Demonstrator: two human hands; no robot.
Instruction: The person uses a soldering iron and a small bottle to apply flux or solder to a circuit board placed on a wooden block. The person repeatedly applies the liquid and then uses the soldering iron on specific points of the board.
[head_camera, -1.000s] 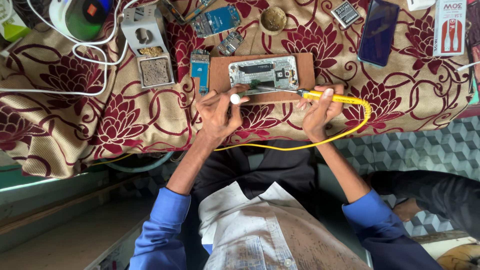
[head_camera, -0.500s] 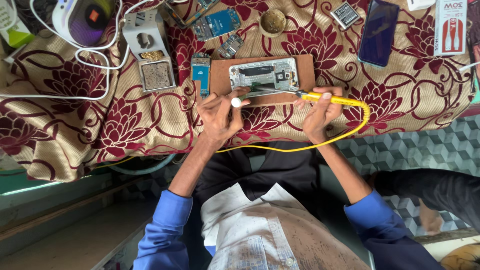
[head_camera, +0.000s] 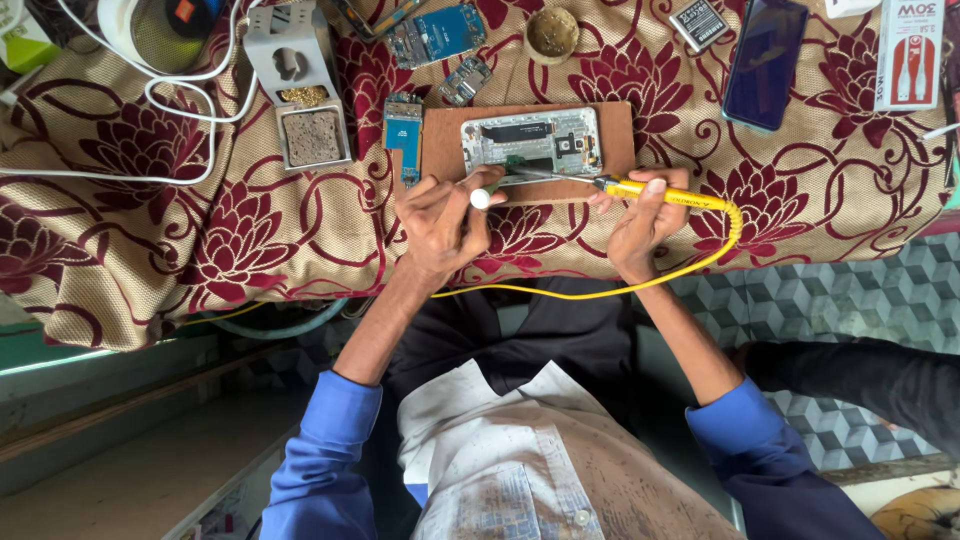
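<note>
Clamped in my right hand (head_camera: 640, 215) was the yellow soldering iron (head_camera: 665, 195), its tip reaching the opened phone (head_camera: 530, 140) on the brown board (head_camera: 440, 140) at the table's (head_camera: 150, 260) near edge. My left hand (head_camera: 440, 215) pinched a white-tipped tool (head_camera: 481, 198) beside it. Both hands had stayed put since half a second earlier; only the view had shifted slightly.

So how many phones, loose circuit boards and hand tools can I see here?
Phones: 2, opened phone, dark phone
Loose circuit boards: 3, large blue board, small grey board, narrow blue board
Hand tools: 2, yellow soldering iron in right hand, white-tipped tool in left hand
Total: 7
</note>
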